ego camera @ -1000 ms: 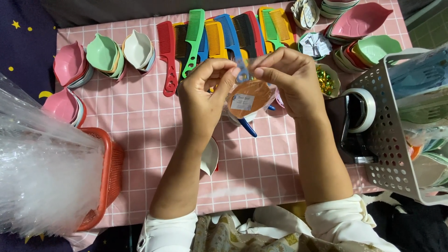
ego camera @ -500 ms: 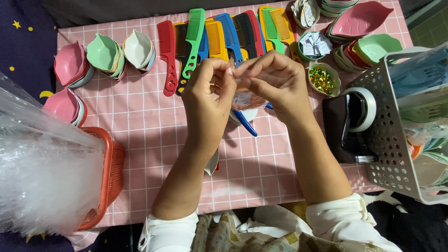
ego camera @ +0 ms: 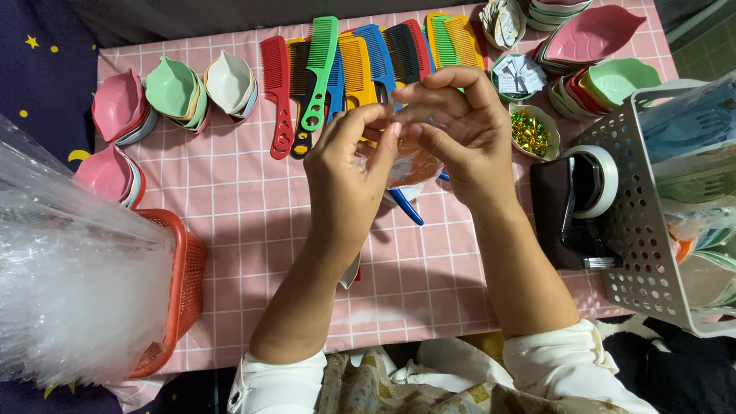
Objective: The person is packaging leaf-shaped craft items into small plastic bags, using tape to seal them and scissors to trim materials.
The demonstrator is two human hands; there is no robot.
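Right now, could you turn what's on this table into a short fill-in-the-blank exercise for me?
1. Both hands, left hand and right hand, pinch a small clear ____ bag.
2. The tablecloth is checked and ____ in colour.
3. The row of combs lies at the ____ edge of the table.
4. The basket by the left arm is ____.

Missing words: plastic; pink; far; red

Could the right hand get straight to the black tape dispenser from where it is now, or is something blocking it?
Probably yes, once freed. The tape dispenser stands just beside the right hand, with only bare pink cloth between them. But both that hand and the left hand are pinching a small clear packet, so it would have to let go first.
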